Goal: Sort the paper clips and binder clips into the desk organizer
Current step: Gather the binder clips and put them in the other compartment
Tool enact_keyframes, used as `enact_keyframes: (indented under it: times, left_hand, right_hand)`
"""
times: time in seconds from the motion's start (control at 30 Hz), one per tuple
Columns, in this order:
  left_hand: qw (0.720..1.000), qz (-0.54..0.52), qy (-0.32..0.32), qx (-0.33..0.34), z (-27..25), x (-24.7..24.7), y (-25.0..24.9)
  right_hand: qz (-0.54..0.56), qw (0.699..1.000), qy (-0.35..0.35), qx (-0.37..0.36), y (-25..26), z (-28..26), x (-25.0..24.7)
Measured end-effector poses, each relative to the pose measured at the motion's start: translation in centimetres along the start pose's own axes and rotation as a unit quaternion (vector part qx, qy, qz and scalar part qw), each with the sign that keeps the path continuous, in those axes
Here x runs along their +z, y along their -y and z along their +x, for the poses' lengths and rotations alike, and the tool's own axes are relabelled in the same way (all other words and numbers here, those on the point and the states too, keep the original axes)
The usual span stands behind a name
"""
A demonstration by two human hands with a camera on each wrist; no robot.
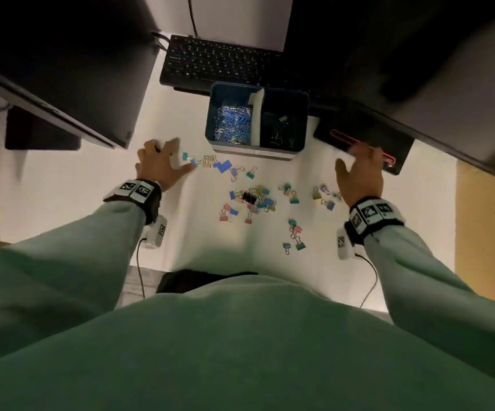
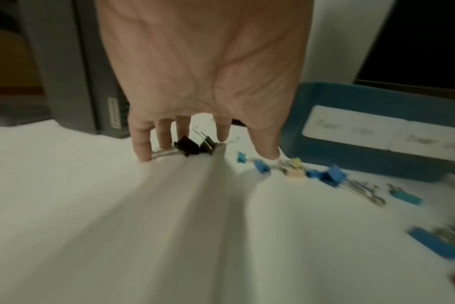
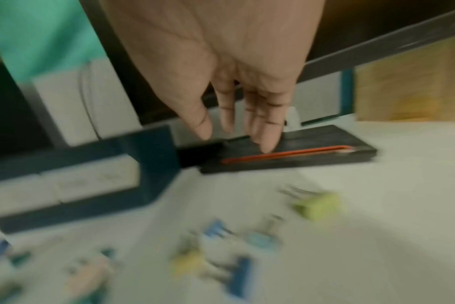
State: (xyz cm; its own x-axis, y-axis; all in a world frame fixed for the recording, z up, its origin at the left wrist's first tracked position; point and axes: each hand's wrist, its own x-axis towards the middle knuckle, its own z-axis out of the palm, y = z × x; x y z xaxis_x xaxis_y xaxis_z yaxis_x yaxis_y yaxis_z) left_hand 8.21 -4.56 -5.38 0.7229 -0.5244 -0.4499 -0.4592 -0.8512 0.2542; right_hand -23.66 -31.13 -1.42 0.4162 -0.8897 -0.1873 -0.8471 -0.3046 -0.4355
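Note:
The blue desk organizer [image 1: 305, 120] [image 2: 351, 98] [image 3: 156, 164] stands at the back centre of the white desk. Its left compartment holds blue and silver paper clips [image 1: 232, 123]; the right one holds a few binder clips [image 1: 281, 134]. Several coloured binder clips [image 1: 252, 200] lie scattered in front of it. My left hand [image 1: 169, 149] [image 2: 208, 150] is spread palm down at the left, fingertips on the desk around two black binder clips [image 2: 192, 146]. My right hand [image 1: 358, 161] [image 3: 237, 135] hovers with straight fingers over a black base, holding nothing.
A black keyboard [image 1: 216, 60] lies behind the organizer. Dark monitors [image 1: 62, 69] [image 1: 418, 69] overhang both sides. The black monitor base with a red line [image 1: 364, 143] [image 3: 286, 154] sits right of the organizer. A row of clips [image 1: 219, 166] [image 2: 325, 174] lies before the organizer's front.

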Motion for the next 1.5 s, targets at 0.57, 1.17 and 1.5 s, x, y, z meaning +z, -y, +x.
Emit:
enact_keyframes:
  times: [0.57,1.17,1.5]
  left_hand:
    - [0.983,-0.095,-0.010,0.160,-5.5,4.0,-7.8]
    - [0.985,-0.037,0.065,0.156,-7.5,5.6,-6.0]
    - [0.981,-0.108,0.073,0.145,-7.2,5.2,-5.9]
  right_hand:
    - [-0.016,0.956,0.273,-0.104,2.8,-4.5,6.6]
    - [0.189,0.965,0.098,-0.156,10.6,1.1,-1.7]
    - [-0.130,0.922,0.300,-0.206,9.1,-6.3,5.9]
